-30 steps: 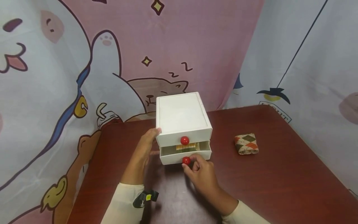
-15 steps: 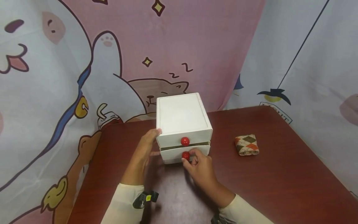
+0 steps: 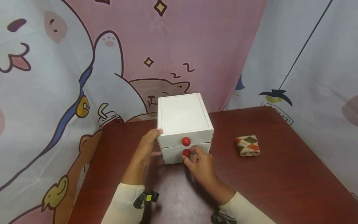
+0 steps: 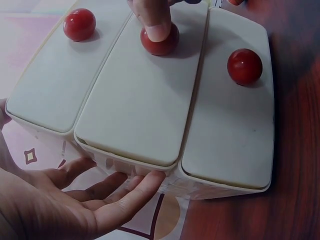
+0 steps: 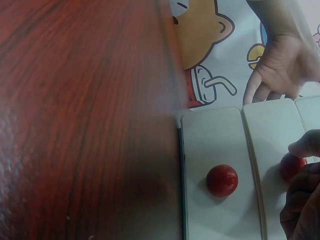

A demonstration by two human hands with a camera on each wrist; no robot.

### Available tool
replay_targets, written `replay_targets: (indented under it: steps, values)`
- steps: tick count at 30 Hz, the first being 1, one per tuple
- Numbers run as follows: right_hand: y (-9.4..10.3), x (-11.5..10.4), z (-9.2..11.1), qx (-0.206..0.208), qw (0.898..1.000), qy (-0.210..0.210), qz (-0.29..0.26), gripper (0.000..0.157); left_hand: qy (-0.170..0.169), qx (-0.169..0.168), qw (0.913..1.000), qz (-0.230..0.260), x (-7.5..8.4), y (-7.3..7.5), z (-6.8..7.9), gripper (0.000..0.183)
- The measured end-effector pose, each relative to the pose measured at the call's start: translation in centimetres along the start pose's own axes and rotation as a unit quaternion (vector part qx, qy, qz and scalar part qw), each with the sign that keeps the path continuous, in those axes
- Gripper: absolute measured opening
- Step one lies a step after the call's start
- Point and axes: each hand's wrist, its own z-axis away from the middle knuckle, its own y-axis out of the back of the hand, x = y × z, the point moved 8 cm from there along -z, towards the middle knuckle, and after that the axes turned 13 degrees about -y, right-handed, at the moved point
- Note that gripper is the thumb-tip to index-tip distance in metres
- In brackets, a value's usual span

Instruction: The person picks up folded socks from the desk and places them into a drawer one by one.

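Note:
A white drawer box (image 3: 184,113) stands on the table, its fronts fitted with round red knobs. Both wrist views show three drawers, all flush with the frame; the lowest one (image 4: 230,135) is hidden in the head view. My right hand (image 3: 205,165) pinches the middle drawer's knob (image 3: 186,153) between thumb and fingers. Against the box's left side rests my left hand (image 3: 144,149), its thumb at the top front corner and its fingers extended along the side wall, as the left wrist view shows. The middle drawer's contents are out of sight.
A folded argyle-patterned cloth (image 3: 247,145) lies on the dark red table (image 3: 279,180), to the right of the box. Cartoon-printed fabric (image 3: 218,40) hangs behind the table and along its sides.
The middle drawer stood partly out with yellowish contents showing; it has slid back until flush. My right hand moved inward with its knob. My left hand stayed on the box's side.

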Motion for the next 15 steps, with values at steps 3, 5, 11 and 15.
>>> replay_targets:
  steps: [3,5,11,15]
  values:
    - [-0.02,0.03,-0.13,-0.004,1.0,0.0,-0.004,0.026,-0.002,-0.006,1.0,-0.006,0.03,-0.01,-0.08,0.067]
    - [-0.03,0.04,-0.2,-0.005,1.0,0.0,-0.006,0.025,-0.003,-0.007,0.9999,-0.009,0.08,0.0,-0.14,0.068]
    - [-0.1,0.14,-0.25,-0.011,1.0,-0.008,-0.007,0.025,-0.003,-0.007,1.0,-0.005,0.05,-0.03,-0.13,0.067]
    - [-0.15,0.24,-0.14,-0.011,1.0,-0.009,-0.001,0.026,-0.003,-0.004,1.0,-0.005,-0.03,-0.03,-0.08,0.066]
